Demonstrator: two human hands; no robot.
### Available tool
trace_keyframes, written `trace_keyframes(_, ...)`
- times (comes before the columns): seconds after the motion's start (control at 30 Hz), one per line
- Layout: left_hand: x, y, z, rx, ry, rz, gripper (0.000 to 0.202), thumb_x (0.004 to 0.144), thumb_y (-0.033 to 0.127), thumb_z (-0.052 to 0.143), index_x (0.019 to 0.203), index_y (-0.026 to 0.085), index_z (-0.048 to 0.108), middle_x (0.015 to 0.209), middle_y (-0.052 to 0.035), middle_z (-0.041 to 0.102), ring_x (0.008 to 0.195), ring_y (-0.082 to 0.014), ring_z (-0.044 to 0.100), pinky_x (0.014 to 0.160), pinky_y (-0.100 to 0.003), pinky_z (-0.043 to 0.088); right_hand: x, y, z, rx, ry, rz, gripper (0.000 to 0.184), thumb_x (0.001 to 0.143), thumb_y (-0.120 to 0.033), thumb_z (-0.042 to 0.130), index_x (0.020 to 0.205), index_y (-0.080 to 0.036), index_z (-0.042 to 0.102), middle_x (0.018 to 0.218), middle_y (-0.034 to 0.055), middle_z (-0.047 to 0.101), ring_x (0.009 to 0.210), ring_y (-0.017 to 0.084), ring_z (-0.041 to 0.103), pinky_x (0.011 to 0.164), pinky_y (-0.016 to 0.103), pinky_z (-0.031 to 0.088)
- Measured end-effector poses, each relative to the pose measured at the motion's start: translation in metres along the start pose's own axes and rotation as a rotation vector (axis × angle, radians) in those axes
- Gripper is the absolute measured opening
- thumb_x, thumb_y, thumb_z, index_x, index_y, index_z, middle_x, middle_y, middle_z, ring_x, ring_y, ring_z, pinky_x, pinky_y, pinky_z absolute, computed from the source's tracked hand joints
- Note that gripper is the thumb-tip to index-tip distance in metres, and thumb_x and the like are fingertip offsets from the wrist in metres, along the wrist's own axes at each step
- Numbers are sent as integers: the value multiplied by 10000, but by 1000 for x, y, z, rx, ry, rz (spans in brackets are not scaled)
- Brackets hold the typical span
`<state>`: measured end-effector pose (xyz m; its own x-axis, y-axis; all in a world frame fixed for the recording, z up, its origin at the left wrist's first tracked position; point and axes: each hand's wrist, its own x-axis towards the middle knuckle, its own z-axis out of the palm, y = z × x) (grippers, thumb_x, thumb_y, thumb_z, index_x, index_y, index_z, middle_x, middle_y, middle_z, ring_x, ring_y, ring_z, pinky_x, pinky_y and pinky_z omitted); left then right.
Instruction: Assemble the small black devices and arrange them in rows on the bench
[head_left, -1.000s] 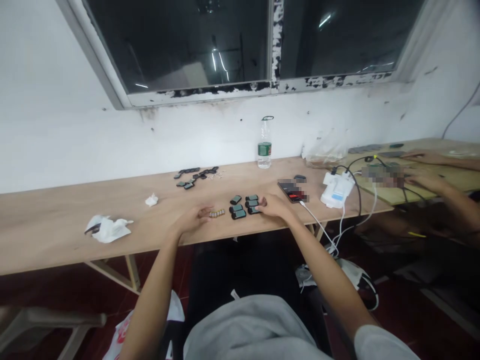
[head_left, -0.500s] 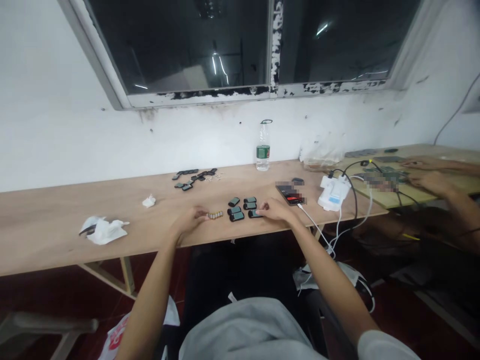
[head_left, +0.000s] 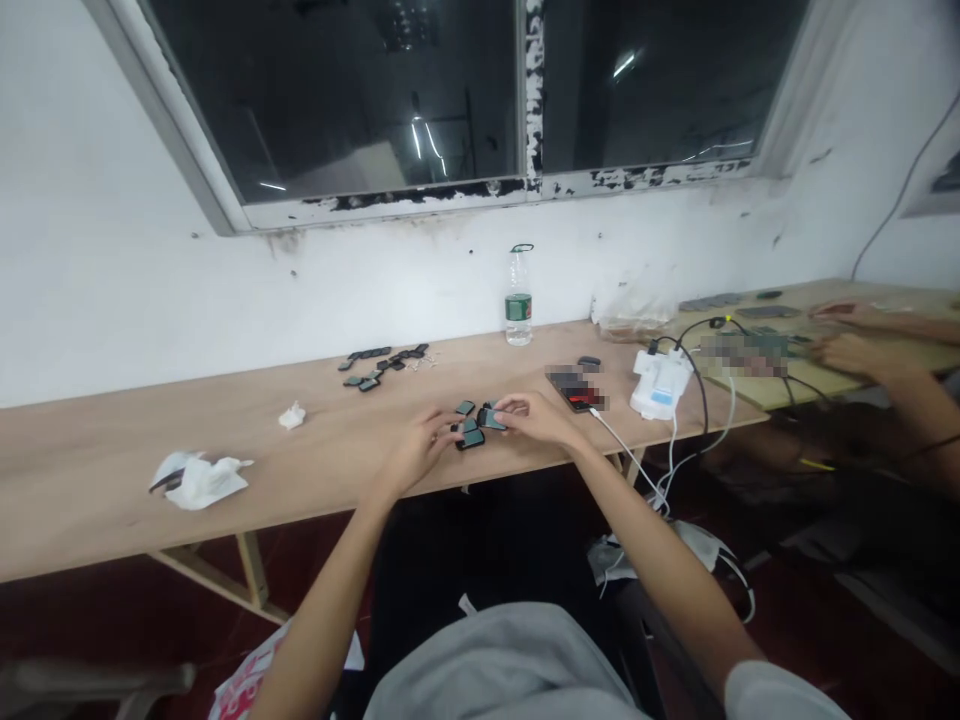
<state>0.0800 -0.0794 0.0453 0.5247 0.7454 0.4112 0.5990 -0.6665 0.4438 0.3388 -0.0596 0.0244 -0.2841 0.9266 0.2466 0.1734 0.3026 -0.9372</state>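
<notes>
Several small black devices with teal faces lie near the front edge of the long wooden table. My right hand pinches one of these devices and holds it just above the table. My left hand sits close beside the group, its fingers curled together with the tips at the nearest device. What those fingers hold, if anything, is hidden. The row of small gold pieces does not show.
A water bottle stands at the back. A phone and a white charger with cables lie to the right. More black parts, crumpled tissues and a plastic bag are on the table. Another person's hands work at the adjoining table.
Both my hands moved inward to the devices. The right hand lifted one device off the table. The left hand left the gold pieces' spot and now covers that area.
</notes>
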Motion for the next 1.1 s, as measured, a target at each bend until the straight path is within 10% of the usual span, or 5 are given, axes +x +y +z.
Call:
trace_keyframes(0.47, 2, 5, 20, -23, 120, -23, 359, 987, 411, 496, 1207, 236, 719, 1185, -90, 644, 1138, -270, 623, 1018, -417, 528, 2, 0, 23, 122, -57, -38, 354, 806, -460, 759, 989, -157, 740, 759, 50, 729, 610, 147, 662, 608, 261, 548)
trace_keyframes(0.77, 5, 4, 21, -545, 151, -322, 447, 658, 438, 857, 996, 157, 785, 1055, -107, 775, 1027, -334, 716, 973, -475, 574, -2, -5, 25, 134, -119, -51, 392, 780, -496, 775, 963, -150, 744, 814, 62, 735, 670, 163, 682, 638, 273, 565)
trace_keyframes(1.1, 7, 4, 22, -630, 226, -287, 272, 623, 363, 866, 813, 175, 812, 1062, -104, 774, 1027, -328, 722, 965, -450, 572, -2, -7, 24, 151, -112, -35, 445, 761, -507, 792, 1004, -138, 745, 825, 80, 744, 674, 172, 690, 625, 270, 560)
